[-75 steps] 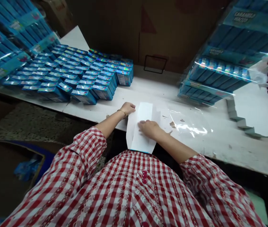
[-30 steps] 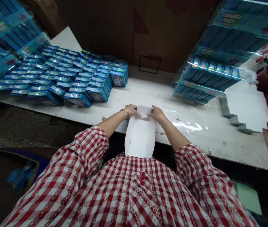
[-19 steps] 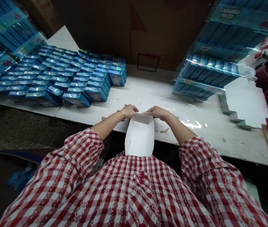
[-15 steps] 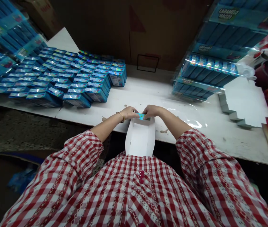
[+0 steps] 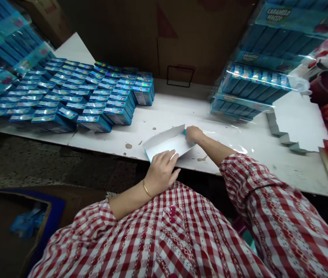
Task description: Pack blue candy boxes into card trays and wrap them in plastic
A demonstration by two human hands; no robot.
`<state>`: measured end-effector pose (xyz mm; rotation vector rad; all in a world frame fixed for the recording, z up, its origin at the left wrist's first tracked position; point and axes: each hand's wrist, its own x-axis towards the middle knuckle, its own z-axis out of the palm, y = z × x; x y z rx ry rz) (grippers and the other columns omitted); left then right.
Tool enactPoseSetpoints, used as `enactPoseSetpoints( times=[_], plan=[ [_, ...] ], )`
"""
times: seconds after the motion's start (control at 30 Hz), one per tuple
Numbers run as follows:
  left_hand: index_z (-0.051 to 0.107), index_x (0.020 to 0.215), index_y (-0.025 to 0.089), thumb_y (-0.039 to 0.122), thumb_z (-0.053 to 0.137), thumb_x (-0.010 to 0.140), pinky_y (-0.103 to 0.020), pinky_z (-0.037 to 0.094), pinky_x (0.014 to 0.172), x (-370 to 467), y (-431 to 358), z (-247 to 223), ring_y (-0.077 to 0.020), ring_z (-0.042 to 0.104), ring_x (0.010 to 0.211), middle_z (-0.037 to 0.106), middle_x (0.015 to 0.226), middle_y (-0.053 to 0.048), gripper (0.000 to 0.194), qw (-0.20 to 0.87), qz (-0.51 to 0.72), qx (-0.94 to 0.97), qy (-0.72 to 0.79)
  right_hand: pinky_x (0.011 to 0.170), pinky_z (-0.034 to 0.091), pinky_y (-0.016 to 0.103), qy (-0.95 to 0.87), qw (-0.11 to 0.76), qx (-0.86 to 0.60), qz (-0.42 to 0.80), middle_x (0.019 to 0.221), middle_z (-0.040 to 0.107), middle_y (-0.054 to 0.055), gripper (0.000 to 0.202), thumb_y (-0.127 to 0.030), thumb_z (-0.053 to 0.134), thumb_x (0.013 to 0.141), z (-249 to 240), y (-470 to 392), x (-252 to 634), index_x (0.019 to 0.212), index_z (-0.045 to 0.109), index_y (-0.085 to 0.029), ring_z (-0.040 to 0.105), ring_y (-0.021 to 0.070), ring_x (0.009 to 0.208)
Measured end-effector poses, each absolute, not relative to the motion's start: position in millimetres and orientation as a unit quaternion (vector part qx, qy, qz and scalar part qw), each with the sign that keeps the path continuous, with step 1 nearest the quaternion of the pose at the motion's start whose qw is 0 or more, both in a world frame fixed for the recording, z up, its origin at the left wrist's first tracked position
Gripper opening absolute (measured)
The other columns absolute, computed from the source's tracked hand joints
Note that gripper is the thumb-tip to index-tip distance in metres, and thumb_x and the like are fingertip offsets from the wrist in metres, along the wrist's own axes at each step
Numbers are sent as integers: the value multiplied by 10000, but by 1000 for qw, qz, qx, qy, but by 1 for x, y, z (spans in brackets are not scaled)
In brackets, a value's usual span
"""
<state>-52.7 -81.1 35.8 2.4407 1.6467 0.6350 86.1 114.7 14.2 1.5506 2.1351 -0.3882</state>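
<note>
A shallow cardboard tray [image 5: 168, 143], white inside with blue showing at its edges, lies slanted at the front edge of the white table. My right hand [image 5: 194, 134] is closed on its far right end, where a bit of blue shows by the fingers. At the near side, my left hand [image 5: 162, 170] reaches over the tray's wall, fingers stretched out and thumb apart. The left fingertips lie over the tray and hide part of it. Whether they press on it, I cannot tell.
Many small blue boxes [image 5: 94, 104] stand in rows at the left. Wrapped stacks of blue packs [image 5: 250, 81] rise at the right, with flat white cardboard blanks [image 5: 303, 123] beside them. A black wire frame [image 5: 180, 76] stands near the large brown carton [image 5: 204, 42] at the back.
The tray has turned from pointing at my body to lying slanted on the table edge. My left hand has left the far end and moved to the near side; the right hand shifted rightward.
</note>
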Motion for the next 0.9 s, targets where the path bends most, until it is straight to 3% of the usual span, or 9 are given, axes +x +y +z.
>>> enactPoseSetpoints(
  times=[0.1,0.2,0.3,0.4,0.53,0.67,0.8,0.9],
  plan=[
    [443,1291,120,310,427,872,-486,300,1034,-54,-85,5,-309,411,1244,465,1348,-158,460,21,178,799,574,662,498,283,750,221,600,-171,871,687,174,334,-179,569,736,11,116,96,1042,648,-72,663,249,807],
    [403,1331,151,239,376,892,-485,246,1074,-69,-57,-22,-274,338,1314,408,1400,-138,449,12,178,797,577,655,490,283,729,202,618,-214,797,687,131,260,-246,558,777,16,108,106,961,671,-101,652,223,744],
    [406,1327,176,174,370,885,-460,253,1082,-86,-25,-33,-236,352,1312,437,1384,-116,444,29,185,806,562,796,455,344,776,37,614,-139,1025,643,147,372,-379,499,842,26,80,111,1084,612,-120,585,260,965],
    [412,1313,161,176,457,847,-440,305,1057,-97,-6,-33,-244,395,1278,460,1362,-129,469,52,180,815,549,902,377,383,876,-97,471,-25,1243,520,159,482,-401,483,857,27,42,103,1256,479,-131,473,275,1096],
    [428,1291,136,216,595,765,-423,351,1007,-100,-5,-27,-276,432,1224,451,1340,-172,558,60,160,818,549,911,335,393,922,-61,383,13,1297,465,175,612,-309,603,788,12,15,90,1325,389,-108,416,298,1115],
    [445,1284,147,264,528,820,-414,375,917,-94,-13,-20,-275,506,1073,560,1164,-151,486,32,152,796,586,948,286,378,911,-98,398,33,1300,469,161,548,-291,567,819,5,20,88,1313,405,-119,374,286,1181],
    [564,1141,158,321,389,896,-375,390,828,-88,-9,-15,-242,543,929,621,966,-110,343,59,169,778,602,849,321,330,915,-49,400,-33,1047,621,135,303,-319,433,897,5,40,88,1053,598,-119,525,237,961],
    [600,1034,165,271,360,908,-314,404,817,-89,0,-18,-191,558,889,631,929,-73,291,141,186,771,592,751,331,289,912,-3,391,-122,857,654,74,330,-334,352,931,-2,54,87,921,635,-165,548,185,796]
  ],
)
